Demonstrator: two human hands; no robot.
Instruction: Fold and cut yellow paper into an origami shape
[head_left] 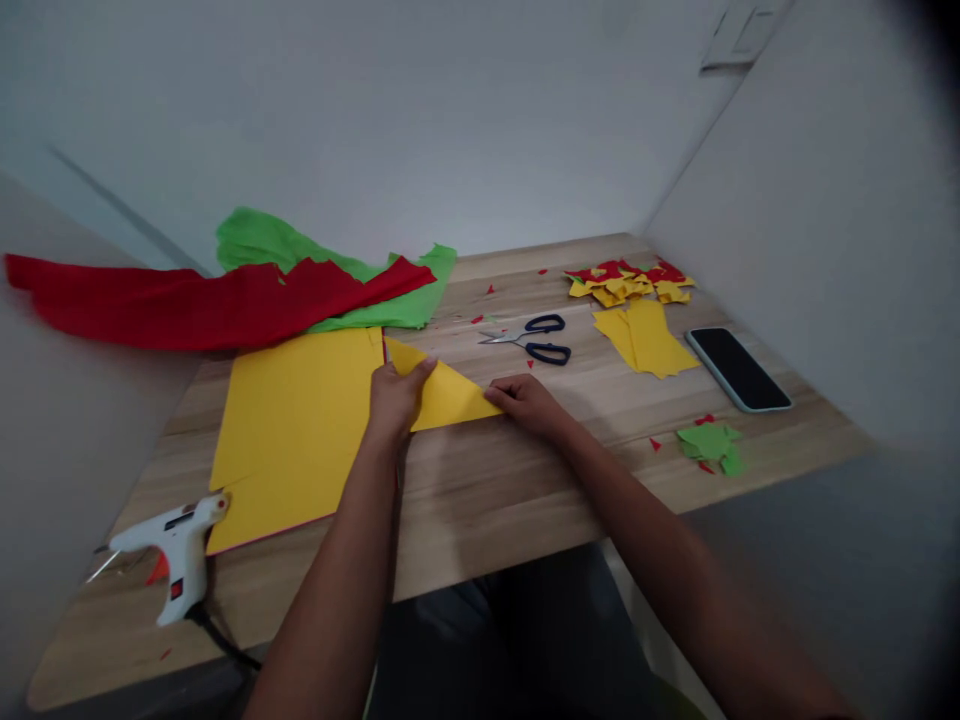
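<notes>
On the wooden worktop [480, 500], the left hand [394, 398] and right hand [529, 402] press flat on a folded yellow paper triangle [446, 395] beside the large yellow sheet [300, 430], its crease apparently formed, with scissors [536, 338] idle and cut pieces [630, 285] piled beyond.

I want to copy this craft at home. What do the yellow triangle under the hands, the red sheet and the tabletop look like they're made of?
The yellow triangle looks like matte craft paper or thin felt: flat, crisp-edged, no shine. The red sheet seems a softer felt or crepe: it ripples and drapes. The tabletop looks like wood or wood-grain laminate, with pale streaked grain; which one is unclear.
</notes>
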